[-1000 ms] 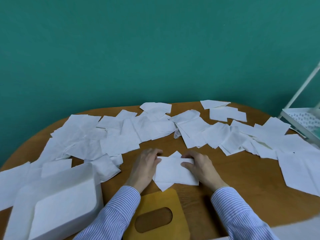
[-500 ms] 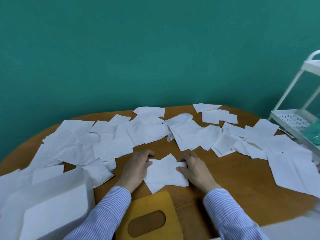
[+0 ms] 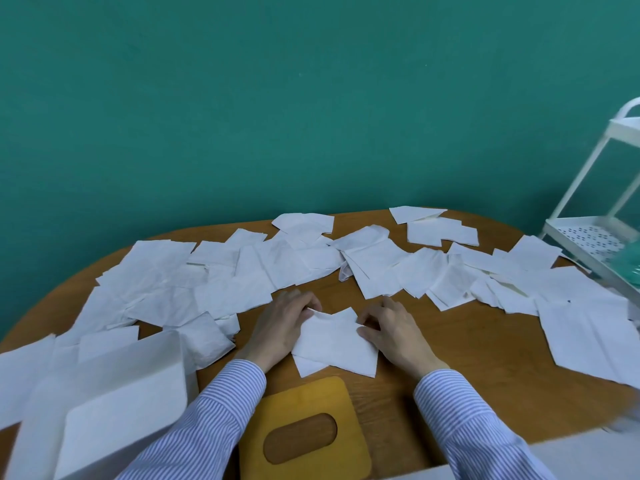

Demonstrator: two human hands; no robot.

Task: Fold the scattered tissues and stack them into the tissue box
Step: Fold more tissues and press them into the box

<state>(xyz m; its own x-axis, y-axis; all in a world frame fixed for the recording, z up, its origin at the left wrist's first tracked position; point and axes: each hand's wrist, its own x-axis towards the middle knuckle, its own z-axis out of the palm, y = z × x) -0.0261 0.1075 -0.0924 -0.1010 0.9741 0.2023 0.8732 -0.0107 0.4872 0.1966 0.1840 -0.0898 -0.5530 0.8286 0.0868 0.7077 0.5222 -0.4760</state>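
Both hands are staying at the same tissue as half a second ago, though the fingers have curled in tighter at its far corners. Seen from the head camera, the left hand is pinching the tissue's upper left corner, and the right hand is pinching the upper right one; the sheet is lying flat on the wooden table between them, a second layer peeking out at its near left corner. Just nearer than the grip, a yellow lid with an oval slot is lying flat. Left of the left sleeve, the white tissue box is sitting open (its inside is showing white, but whether that is tissues cannot be told). Beyond the hands, scattered tissues are covering the table.
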